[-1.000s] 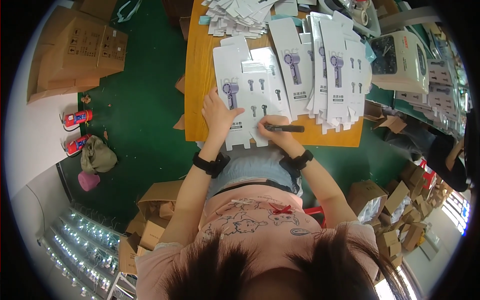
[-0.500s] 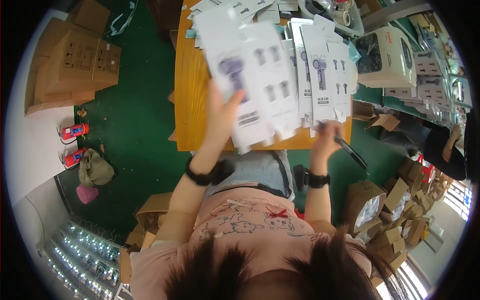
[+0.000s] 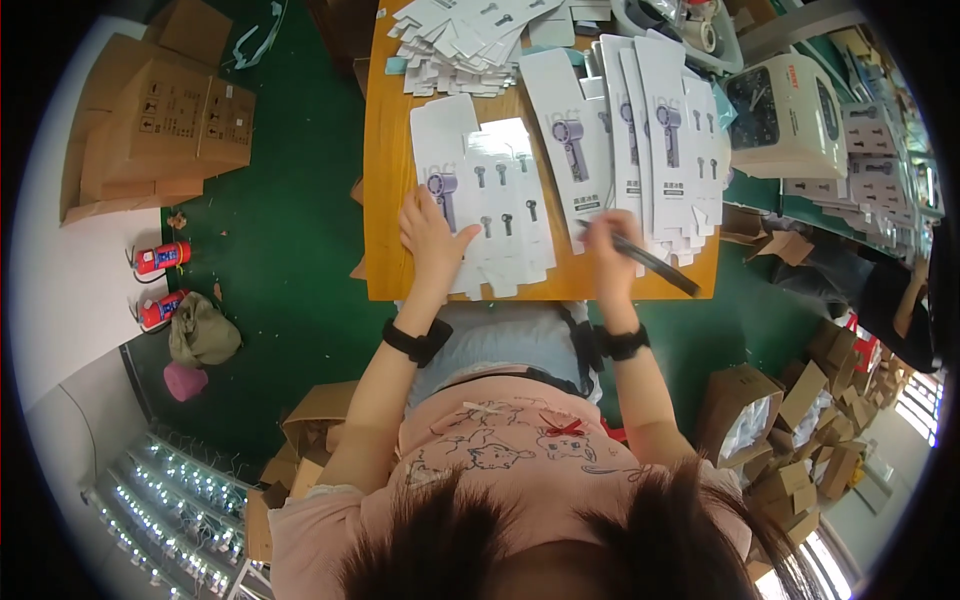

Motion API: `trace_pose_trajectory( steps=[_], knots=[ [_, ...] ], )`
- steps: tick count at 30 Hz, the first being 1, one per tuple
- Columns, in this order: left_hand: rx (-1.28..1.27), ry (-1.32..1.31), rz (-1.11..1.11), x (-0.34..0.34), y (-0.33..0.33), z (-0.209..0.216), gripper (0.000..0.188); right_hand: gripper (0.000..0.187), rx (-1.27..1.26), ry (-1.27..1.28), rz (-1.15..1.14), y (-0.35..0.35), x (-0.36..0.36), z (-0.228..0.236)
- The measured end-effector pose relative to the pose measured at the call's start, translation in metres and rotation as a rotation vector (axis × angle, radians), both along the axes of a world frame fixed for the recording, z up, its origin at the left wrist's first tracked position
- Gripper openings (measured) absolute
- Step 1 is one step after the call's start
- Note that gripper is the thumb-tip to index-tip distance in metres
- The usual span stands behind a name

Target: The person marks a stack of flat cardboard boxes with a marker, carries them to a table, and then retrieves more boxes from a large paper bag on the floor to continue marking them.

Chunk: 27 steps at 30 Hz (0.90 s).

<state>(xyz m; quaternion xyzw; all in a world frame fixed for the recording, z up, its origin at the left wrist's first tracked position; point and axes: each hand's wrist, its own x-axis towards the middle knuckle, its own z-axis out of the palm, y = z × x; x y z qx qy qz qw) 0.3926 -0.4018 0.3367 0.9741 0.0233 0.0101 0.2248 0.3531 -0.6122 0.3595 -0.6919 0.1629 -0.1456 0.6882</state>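
1. A flat white carton blank (image 3: 487,200) printed with a purple handheld device lies on the wooden counter (image 3: 385,200), near its front edge, at about 12 o'clock from the person's chest.
2. The left hand (image 3: 432,240) rests flat on the blank's lower left part, fingers spread wide, holding nothing.
3. The right hand (image 3: 607,255) sits at 3 o'clock from the blank, its grip closed around a dark pen (image 3: 650,262) that slants out toward 4 o'clock, past the counter's front edge.
4. Just beyond the right hand, at 1 o'clock from the blank, a fanned stack of like blanks (image 3: 645,130) overlaps across the counter.
5. At 12 o'clock, at the counter's far end, lies a loose heap of small white card pieces (image 3: 465,45).
6. At 2 o'clock, off the counter's right side, stands a white clock-faced machine (image 3: 785,115).
7. Each wrist wears a black band.
8. On the green floor, brown cardboard boxes (image 3: 165,120) stand at 10 o'clock, and two red items (image 3: 160,280) lie at 8 o'clock.
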Motion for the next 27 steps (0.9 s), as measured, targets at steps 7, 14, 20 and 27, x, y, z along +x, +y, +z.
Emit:
trace_pose_trajectory(
  steps=[7,14,20,27],
  knots=[
    [-0.134,0.110,0.147,-0.001,0.008,0.008,0.098,0.009,0.141,0.127,0.202,0.068,0.051,-0.044],
    [-0.130,0.100,0.154,-0.001,0.014,0.005,0.102,0.010,0.013,0.152,0.141,0.084,0.055,-0.058],
    [-0.131,0.093,0.155,-0.002,0.013,0.003,0.101,0.011,-0.033,0.137,0.148,0.083,0.055,-0.054],
    [-0.132,0.081,0.161,-0.001,0.011,0.004,0.100,0.010,0.004,0.122,0.174,0.072,0.040,-0.058]
  ],
)
